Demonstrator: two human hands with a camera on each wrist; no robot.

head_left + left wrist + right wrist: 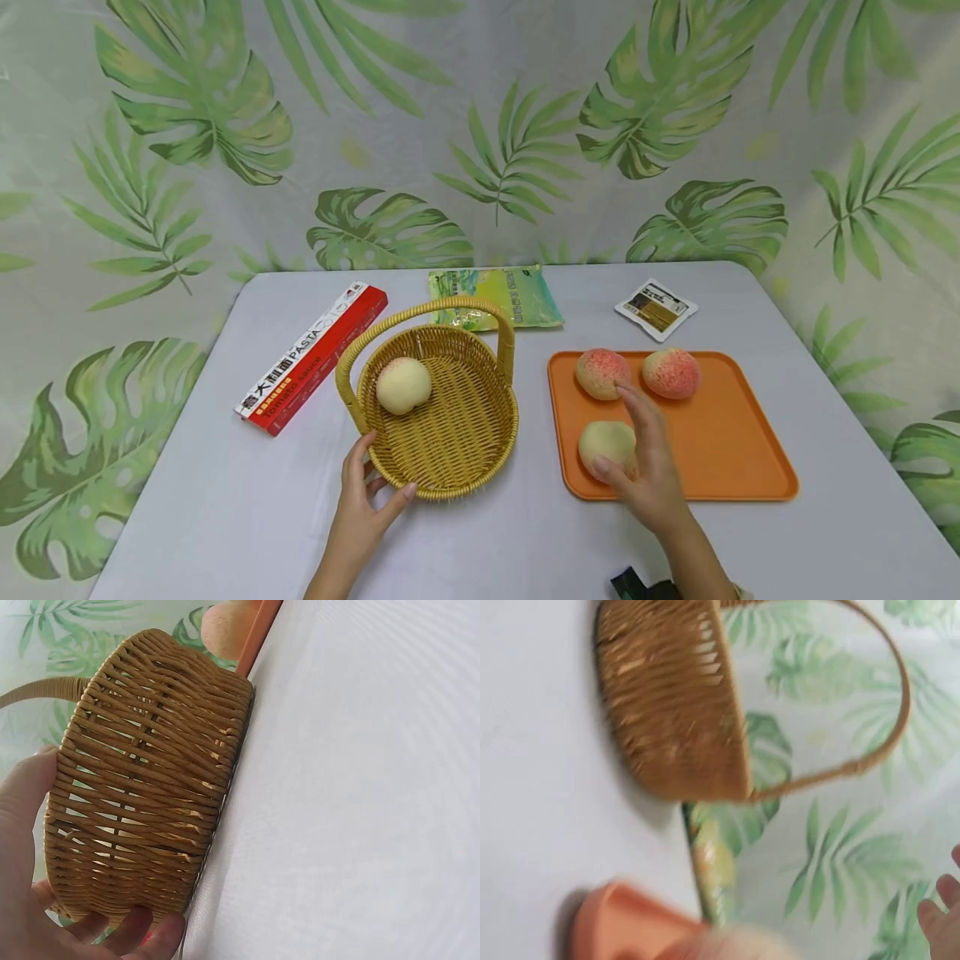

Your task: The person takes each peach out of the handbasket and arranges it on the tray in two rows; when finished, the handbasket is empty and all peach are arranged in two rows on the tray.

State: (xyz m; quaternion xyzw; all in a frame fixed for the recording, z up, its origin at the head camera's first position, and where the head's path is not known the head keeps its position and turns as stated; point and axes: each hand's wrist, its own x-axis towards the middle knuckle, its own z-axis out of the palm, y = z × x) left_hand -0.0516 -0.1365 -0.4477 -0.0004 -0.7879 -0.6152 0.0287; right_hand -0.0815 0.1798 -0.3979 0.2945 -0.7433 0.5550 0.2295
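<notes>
A round wicker basket [450, 417] with a tall hooped handle stands on the table, and one pale peach [403, 386] lies inside toward its left. My left hand [363, 500] grips the basket at its near left side, thumb at the rim and the other fingers spread along the woven wall, as the left wrist view shows. Over the orange tray [720, 450] my right hand [651, 467] hovers, thumb and fingers apart, overlapping a cream-coloured peach [603, 446]. Two pinker peaches, a left one [602, 373] and a right one [671, 372], sit at the tray's far side.
Left of the basket lies a red and white pasta box [313, 358]. Behind the basket is a green and yellow packet [517, 298]. A small white and brown sachet [656, 308] lies beyond the tray. A leaf-printed curtain [510, 150] hangs behind the table.
</notes>
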